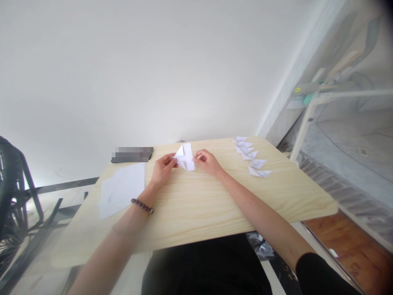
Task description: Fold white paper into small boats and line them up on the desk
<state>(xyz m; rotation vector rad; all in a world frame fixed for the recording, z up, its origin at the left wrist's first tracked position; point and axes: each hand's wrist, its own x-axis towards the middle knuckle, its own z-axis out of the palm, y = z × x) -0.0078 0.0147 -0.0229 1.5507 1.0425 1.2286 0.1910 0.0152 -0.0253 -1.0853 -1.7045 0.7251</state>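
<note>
A small folded sheet of white paper [189, 157] is held up over the wooden table, between both hands. Its left end comes to a point with two folded flaps; the right end is a straight edge. My left hand [164, 168] pinches the pointed end between thumb and fingers. At the straight edge, my right hand [207, 161] grips with thumb and forefinger, the other fingers curled. To the right lies a row of several folded white paper boats [249, 155], the nearest boat [260, 172] closest to me.
A stack of white paper sheets [123, 188] lies at the table's left, below a dark flat object [132, 157], partly blurred out. The pale wooden table [190, 213] stands against a white wall. A bicycle-like wheel [12, 246] is at the left, a white metal frame [302, 133] at the right.
</note>
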